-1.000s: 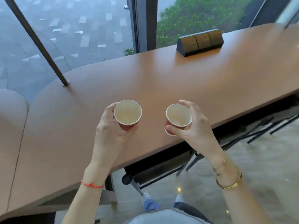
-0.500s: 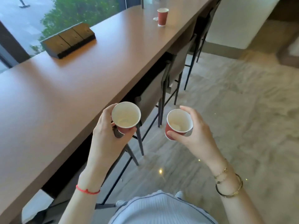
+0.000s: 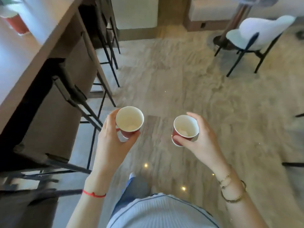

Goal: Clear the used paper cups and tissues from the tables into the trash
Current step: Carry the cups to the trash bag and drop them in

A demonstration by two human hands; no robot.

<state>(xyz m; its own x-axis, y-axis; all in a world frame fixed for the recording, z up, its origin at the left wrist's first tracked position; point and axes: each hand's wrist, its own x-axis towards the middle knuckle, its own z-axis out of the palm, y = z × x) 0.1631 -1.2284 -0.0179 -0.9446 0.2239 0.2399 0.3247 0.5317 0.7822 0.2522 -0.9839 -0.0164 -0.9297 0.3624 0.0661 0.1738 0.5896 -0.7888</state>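
Observation:
My left hand (image 3: 113, 143) grips a red paper cup (image 3: 130, 120) with a white inside, held upright over the floor. My right hand (image 3: 200, 142) grips a second red paper cup (image 3: 185, 129), also upright, with something pale and crumpled at its bottom. Both cups hang in front of my body, about a hand's width apart. A third red paper cup (image 3: 16, 24) stands blurred on the long brown counter (image 3: 49, 45) at the far upper left. No trash bin is in view.
Black-legged bar stools (image 3: 77, 99) stand tucked under the counter along the left. A white chair (image 3: 256, 38) with black legs stands at the upper right beside a round table base (image 3: 220, 41). Pale marbled floor (image 3: 181, 83) spreads ahead.
The view has swung right, away from the window and counter toward the open floor. Both hands still hold their cups, now over the floor rather than the counter.

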